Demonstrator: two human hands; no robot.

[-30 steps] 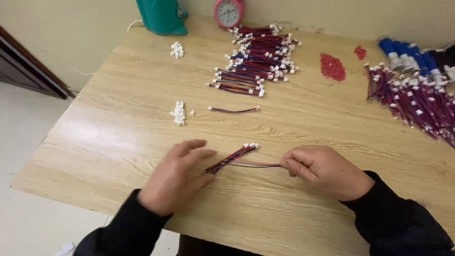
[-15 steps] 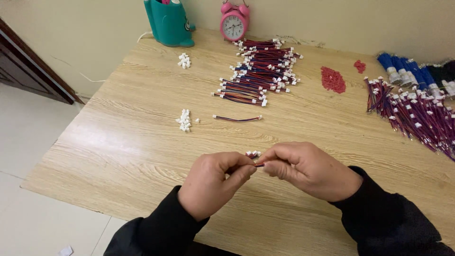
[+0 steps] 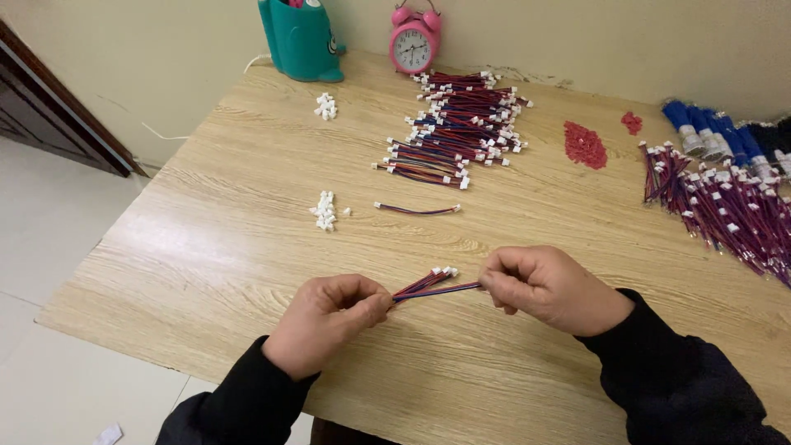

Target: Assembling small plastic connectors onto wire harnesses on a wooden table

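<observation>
Above the near part of the wooden table point(image 3: 206, 247), my left hand point(image 3: 325, 321) and my right hand point(image 3: 552, 287) pinch the two ends of a short bundle of red and blue wires point(image 3: 432, 287). Small white connectors point(image 3: 446, 270) stick out of the bundle between the hands. My left hand closes on the left end. My right hand's fingertips grip the right end.
A single wire point(image 3: 416, 209) lies mid-table beside a small heap of white connectors point(image 3: 325, 210); another heap point(image 3: 327, 105) sits farther back. A large wire pile point(image 3: 457, 124), red bits point(image 3: 584, 144), more wires point(image 3: 725, 210), blue spools point(image 3: 709, 132), a pink clock point(image 3: 414, 45) and a teal holder point(image 3: 301, 37) line the back.
A second ago both hands were low on the table at the wire bundle. They came together half a second ago and have now drawn apart, stretching the bundle between them.
</observation>
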